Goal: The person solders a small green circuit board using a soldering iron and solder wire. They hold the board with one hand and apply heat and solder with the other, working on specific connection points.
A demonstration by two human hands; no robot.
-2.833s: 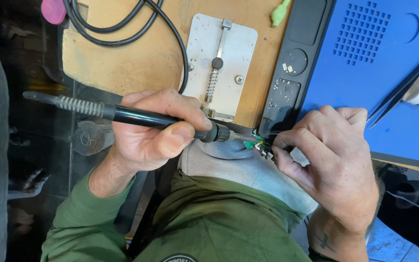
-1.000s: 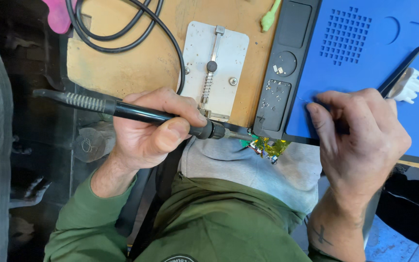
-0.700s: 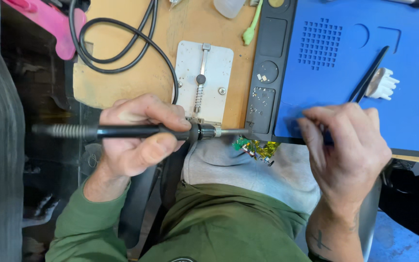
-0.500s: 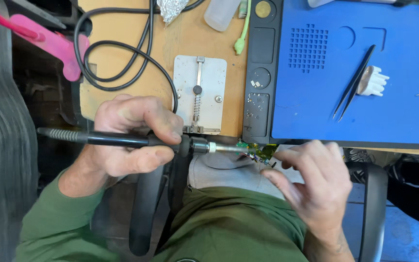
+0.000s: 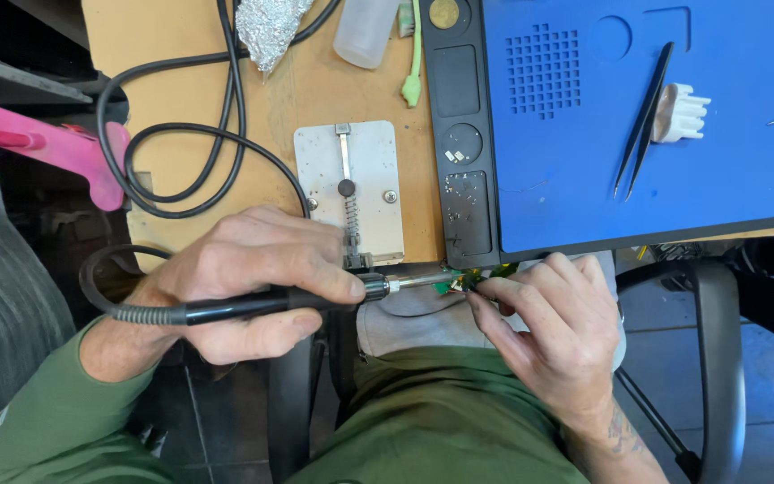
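My left hand (image 5: 244,278) grips a black soldering iron (image 5: 270,303) that lies level, its metal tip pointing right. The tip touches a small green circuit board (image 5: 468,278) just below the desk's front edge. My right hand (image 5: 548,336) pinches that board between thumb and fingertips, over my lap. A metal board-holder plate (image 5: 351,193) with a spring clamp lies on the wooden desk just above the iron.
A blue work mat (image 5: 656,116) with a black parts tray (image 5: 463,134) covers the right of the desk. Black tweezers (image 5: 642,121) and a white plastic piece (image 5: 678,112) lie on it. Black cable loops (image 5: 181,152), crumpled foil (image 5: 270,31), a clear bottle (image 5: 369,31) and a pink tool (image 5: 64,148) sit left.
My right hand came back from the blue mat, leaving the tweezers there, and took hold of the green board. The view moved back from the desk; the iron stays at the board.
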